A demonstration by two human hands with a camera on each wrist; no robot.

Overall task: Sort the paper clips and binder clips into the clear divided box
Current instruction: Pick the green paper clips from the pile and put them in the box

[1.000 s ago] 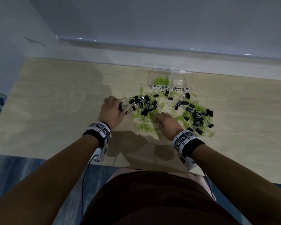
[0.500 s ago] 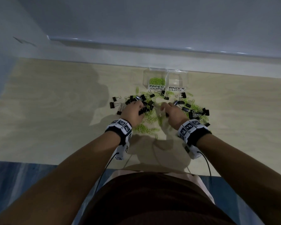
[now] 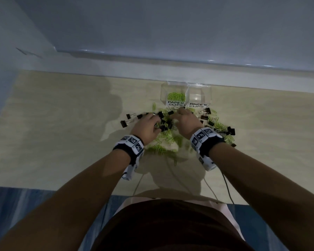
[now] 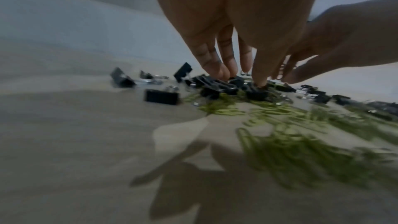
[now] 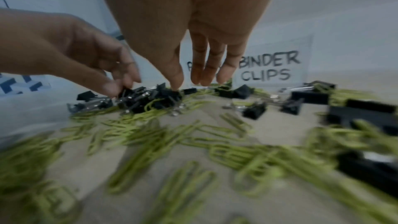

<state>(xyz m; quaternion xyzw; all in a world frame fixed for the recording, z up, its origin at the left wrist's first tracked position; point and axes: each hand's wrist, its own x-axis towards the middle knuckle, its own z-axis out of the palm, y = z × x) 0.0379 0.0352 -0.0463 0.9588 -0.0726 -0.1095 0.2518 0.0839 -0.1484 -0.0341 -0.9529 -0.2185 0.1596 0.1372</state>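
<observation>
"PAPER CLIPS" and "BINDER CLIPS" were read on the clear box (image 3: 186, 95); black binder clips (image 5: 150, 98) were touched by the straight-fingered right hand (image 3: 186, 122) and pinched by the left hand (image 3: 146, 128)

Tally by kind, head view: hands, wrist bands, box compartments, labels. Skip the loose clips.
Hands: 2 (left hand, right hand)
Wrist bands: 2
Box compartments: 2
Labels: 2
Total: 8

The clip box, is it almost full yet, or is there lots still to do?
Not nearly. Some green paper clips already sit in the PAPER CLIPS side of the clear box; the BINDER CLIPS side looks empty. Right now the left hand and right hand finger a heap of black binder clips. Most clips still lie mixed on the table.
</observation>
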